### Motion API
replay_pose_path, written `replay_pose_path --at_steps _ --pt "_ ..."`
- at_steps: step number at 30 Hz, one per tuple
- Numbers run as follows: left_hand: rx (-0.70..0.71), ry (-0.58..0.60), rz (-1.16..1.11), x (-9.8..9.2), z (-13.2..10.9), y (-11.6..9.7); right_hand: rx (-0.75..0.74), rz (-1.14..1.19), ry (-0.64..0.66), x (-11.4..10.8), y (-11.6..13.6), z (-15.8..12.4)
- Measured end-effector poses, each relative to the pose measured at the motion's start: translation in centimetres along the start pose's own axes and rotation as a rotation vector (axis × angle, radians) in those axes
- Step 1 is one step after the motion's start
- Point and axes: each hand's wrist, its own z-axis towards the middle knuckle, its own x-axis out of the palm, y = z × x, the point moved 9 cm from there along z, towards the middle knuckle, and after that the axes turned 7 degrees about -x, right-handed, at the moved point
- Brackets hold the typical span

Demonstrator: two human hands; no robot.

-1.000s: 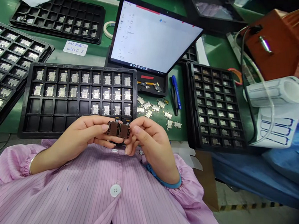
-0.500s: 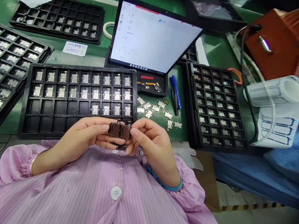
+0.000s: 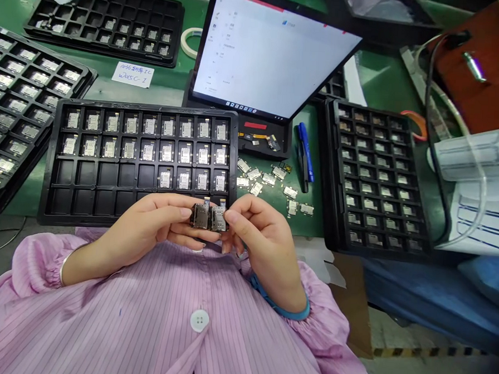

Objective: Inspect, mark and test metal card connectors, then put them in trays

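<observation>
My left hand (image 3: 158,221) is closed, its thumb and fingers pinching a small metal-cased circuit board (image 3: 200,216) that looks like a SIM card slot. A second such circuit board (image 3: 218,218) sits right beside it, gripped at its outer edge by the thumb and fingers of my right hand (image 3: 265,241). Both boards are held side by side, flat faces up, each with a short connector tab at the top. They are over the near right corner of a black compartment tray (image 3: 50,160), whose upper rows hold several similar boards, one per pocket.
Loose boards (image 3: 269,179) lie on the green table right of the tray, near a blue pen (image 3: 305,151). Behind stands a laptop-like screen (image 3: 273,54). More filled trays stand at left (image 3: 28,91) and right (image 3: 329,180); a tape roll (image 3: 190,42) lies behind.
The view has shifted slightly, moving the scene a little to the right. The two boards have tilted, so their faces look silvery grey instead of brown. Both hands keep their grip.
</observation>
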Motion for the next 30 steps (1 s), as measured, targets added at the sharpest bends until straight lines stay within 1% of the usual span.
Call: replay_pose_path --at_steps 7,17,23,27,30 --pt "0.017 -0.024 0.062 -0.10 -0.02 -0.01 -0.018 -0.027 -0.008 0.13 0.66 -0.10" --pt "0.024 -0.066 0.123 -0.51 0.15 0.05 -0.007 -0.058 -0.008 -0.06 0.24 0.09" --pt "0.037 -0.059 0.083 -0.79 0.42 0.13 0.001 -0.087 -0.013 -0.22 -0.11 -0.06" --pt "0.047 -0.052 0.071 -0.60 0.46 0.01 -0.007 -0.073 -0.002 -0.12 -0.11 -0.01" --pt "0.041 -0.087 0.111 -0.82 0.48 0.09 -0.005 -0.069 0.000 -0.05 -0.12 -0.03"
